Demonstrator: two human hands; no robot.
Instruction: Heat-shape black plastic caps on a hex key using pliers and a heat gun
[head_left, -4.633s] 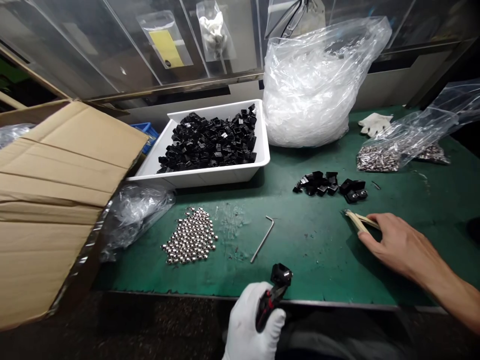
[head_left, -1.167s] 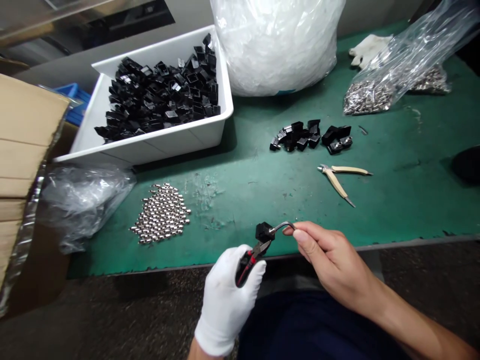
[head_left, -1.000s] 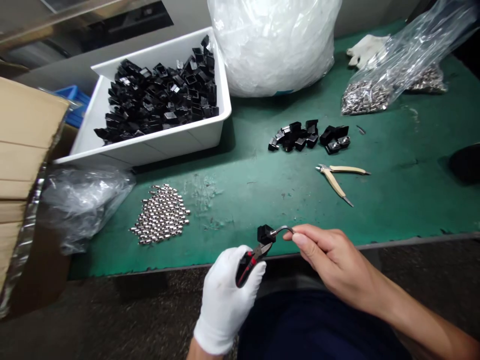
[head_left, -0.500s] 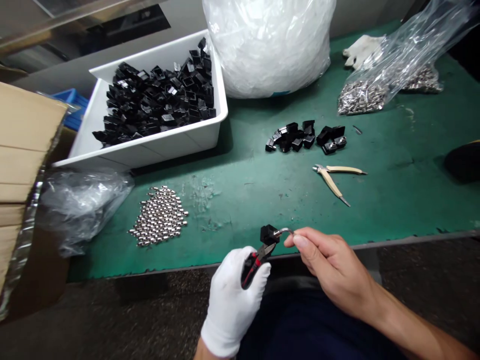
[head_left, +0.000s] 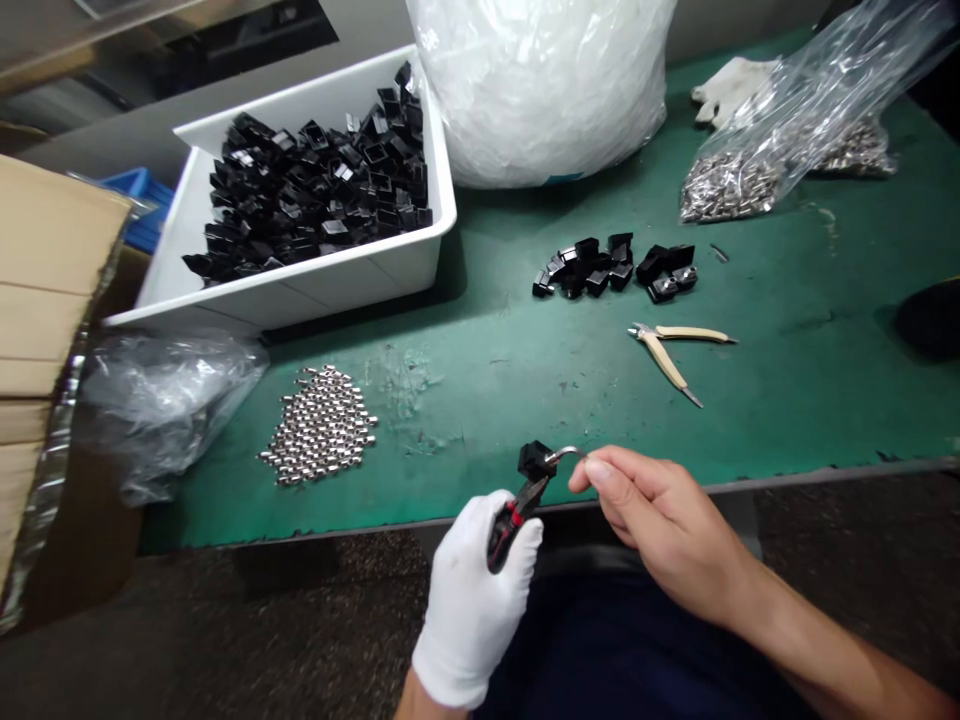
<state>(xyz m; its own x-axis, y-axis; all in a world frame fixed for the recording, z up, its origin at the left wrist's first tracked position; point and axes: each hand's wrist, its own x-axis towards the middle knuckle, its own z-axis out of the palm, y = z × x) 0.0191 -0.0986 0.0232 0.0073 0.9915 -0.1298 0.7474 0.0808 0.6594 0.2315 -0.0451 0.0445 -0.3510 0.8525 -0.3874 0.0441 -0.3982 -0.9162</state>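
Observation:
My left hand (head_left: 472,600), in a white glove, is wrapped round pliers with red and black handles (head_left: 506,532). Their jaws are at the lower side of a small black plastic block (head_left: 535,459), which sits just above the bench's front edge. Bare fingers of my right hand (head_left: 667,530) pinch a thin bent metal rod (head_left: 571,451). The rod's other end meets the block's right side, where a bit of shiny metal shows; how deep it goes is hidden.
A white bin (head_left: 352,265) of black plastic parts stands back left. Small metal fittings (head_left: 319,425) lie in a patch. Cream-handled nippers (head_left: 664,360) lie beyond my right hand, near loose black parts (head_left: 589,265). Bagged fittings (head_left: 731,185) and a large white bag (head_left: 547,90) are behind.
The view has shifted slightly. The pliers are tilted a little differently, and both hands keep their hold with the rod still at the block.

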